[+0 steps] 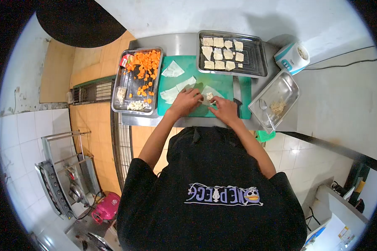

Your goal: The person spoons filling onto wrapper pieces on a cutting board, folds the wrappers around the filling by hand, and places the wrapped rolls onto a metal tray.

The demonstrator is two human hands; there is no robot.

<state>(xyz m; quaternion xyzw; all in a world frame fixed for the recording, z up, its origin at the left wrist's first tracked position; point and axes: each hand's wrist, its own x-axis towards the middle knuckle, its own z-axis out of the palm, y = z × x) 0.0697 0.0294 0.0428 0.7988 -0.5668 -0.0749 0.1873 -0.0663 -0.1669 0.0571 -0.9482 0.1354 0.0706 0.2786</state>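
Observation:
On the green cutting board [184,112] lie several thin pale wrapper sheets [173,69]. My left hand [188,101] rests at the left side of one sheet, its fingers bent and close together. My right hand [223,109] is at the other side, thumb and fingers bent near a small heap of pale filling [209,96] on that sheet. Both hands touch the sheet's area; whether the fingertips pinch its edges is too small to tell. A knife [237,93] lies on the board just right of my right hand.
At the left, a tray [116,94] holds cut carrots [144,62] and pale chopped pieces. A dark tray [262,67] behind the board holds several folded squares [218,42]. A steel pan [295,85] with filling and a spoon stands right, near a white-and-teal container [287,60].

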